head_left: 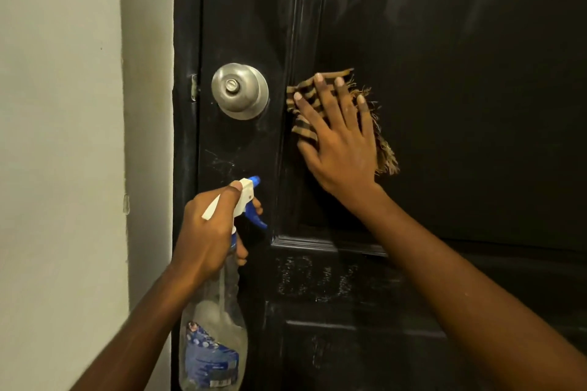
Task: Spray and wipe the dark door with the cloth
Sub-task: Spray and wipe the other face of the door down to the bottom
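The dark door point(460, 89) fills the middle and right of the view, with faint smears on its upper panel. My right hand point(340, 140) lies flat with spread fingers and presses a striped, frayed cloth point(306, 130) against the panel, just right of the raised moulding. My left hand point(209, 232) grips the neck of a clear spray bottle point(212, 333) with a white and blue trigger head, nozzle pointing at the door below the knob. A finger rests by the blue trigger.
A round metal door knob point(239, 90) sits left of the cloth. A pale wall point(63, 136) and the door frame edge run down the left side. White scuff marks show on the lower door panel point(317, 279).
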